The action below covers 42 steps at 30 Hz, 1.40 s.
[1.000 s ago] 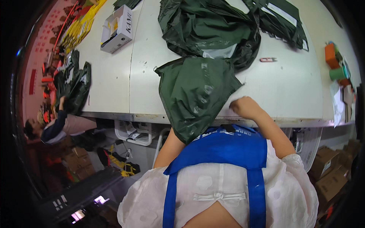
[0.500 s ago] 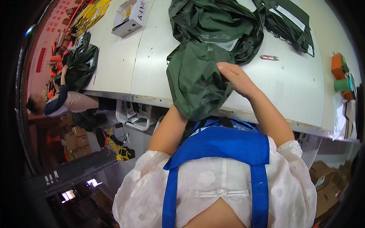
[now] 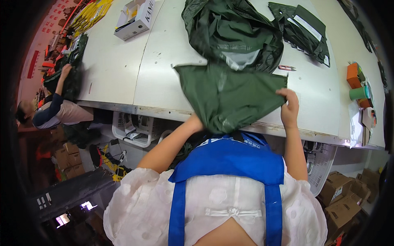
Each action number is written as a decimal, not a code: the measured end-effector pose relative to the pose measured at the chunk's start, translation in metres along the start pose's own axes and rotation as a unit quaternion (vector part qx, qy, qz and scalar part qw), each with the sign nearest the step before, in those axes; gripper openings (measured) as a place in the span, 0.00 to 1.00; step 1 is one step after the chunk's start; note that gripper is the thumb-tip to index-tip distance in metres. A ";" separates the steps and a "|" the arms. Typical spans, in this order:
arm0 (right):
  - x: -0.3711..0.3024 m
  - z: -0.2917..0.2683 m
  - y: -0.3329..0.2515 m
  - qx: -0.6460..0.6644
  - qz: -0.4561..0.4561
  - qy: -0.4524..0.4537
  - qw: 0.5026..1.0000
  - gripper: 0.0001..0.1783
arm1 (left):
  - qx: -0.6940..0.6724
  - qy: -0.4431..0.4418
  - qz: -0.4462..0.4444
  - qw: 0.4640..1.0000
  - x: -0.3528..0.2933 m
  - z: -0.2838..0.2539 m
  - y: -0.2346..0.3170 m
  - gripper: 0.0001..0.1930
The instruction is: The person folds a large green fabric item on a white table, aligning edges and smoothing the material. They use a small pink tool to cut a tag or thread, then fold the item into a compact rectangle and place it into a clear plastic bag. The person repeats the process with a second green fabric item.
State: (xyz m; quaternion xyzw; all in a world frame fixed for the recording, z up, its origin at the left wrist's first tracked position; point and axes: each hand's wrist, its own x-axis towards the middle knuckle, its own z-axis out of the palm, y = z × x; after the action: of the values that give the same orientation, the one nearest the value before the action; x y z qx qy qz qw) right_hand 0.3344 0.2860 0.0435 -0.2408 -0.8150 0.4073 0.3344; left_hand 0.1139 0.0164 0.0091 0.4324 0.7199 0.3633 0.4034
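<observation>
A dark green raincoat [image 3: 238, 28] lies bunched on the table. Its hood [image 3: 234, 94] is spread toward me in a wide, flattened shape over the near edge. My right hand [image 3: 289, 105] pinches the hood's right edge between thumb and fingers. At the hood's lower left, my left hand [image 3: 196, 122] reaches under the fabric, which hides its fingers. A pair of thread snips [image 3: 287, 68] with a pinkish handle rests just beyond the hood's right corner. Folded dark green garments [image 3: 305, 35] with white strips are stacked at the far right.
The pale table [image 3: 111, 69] has a metal front edge close to my body. A white box [image 3: 134, 22] and yellow items [image 3: 92, 16] sit at the far left. Another person [image 3: 61, 108] handles dark green fabric there. White baskets [image 3: 137, 129] and cardboard boxes [image 3: 342, 197] are below.
The hood has gone from a rounded, bunched shape to a wide spread. My right hand has moved right and downward with its edge, while my left has shifted slightly at the lower left.
</observation>
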 end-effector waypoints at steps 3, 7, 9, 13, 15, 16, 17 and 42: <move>-0.048 -0.014 0.034 0.049 0.131 -0.014 0.990 0.21 | -0.156 -0.023 -0.130 0.979 -0.022 0.006 -0.024 0.37; -0.074 -0.020 0.034 0.280 0.199 0.047 0.938 0.20 | 0.099 0.279 -0.186 0.937 -0.035 -0.018 -0.029 0.38; -0.074 -0.022 0.025 0.271 0.224 -0.014 0.936 0.17 | 0.193 0.353 0.078 0.912 -0.025 -0.025 -0.046 0.29; -0.046 -0.059 0.016 -0.058 0.155 -0.164 0.972 0.08 | 0.165 -0.022 0.177 0.970 -0.001 -0.073 -0.056 0.05; -0.022 -0.073 0.018 -0.239 0.231 -0.285 0.899 0.09 | 0.298 -0.136 0.160 0.931 0.004 -0.095 -0.073 0.08; -0.010 -0.072 0.024 -0.317 0.241 -0.391 0.830 0.13 | 0.316 -0.147 0.149 0.925 0.007 -0.098 -0.070 0.11; -0.002 -0.067 0.023 -0.274 0.191 -0.309 0.891 0.15 | 0.344 -0.158 0.155 0.913 0.009 -0.096 -0.065 0.10; -0.027 0.028 -0.009 -0.274 -0.062 -0.224 0.933 0.20 | 0.223 0.013 0.056 0.973 0.100 -0.061 -0.027 0.14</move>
State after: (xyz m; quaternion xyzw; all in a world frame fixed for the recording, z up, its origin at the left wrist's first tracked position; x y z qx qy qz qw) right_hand 0.3303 0.2484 0.0287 -0.1745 -0.9621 0.1898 0.0889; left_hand 0.0201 0.0876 -0.0161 0.5463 0.7626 0.2213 0.2665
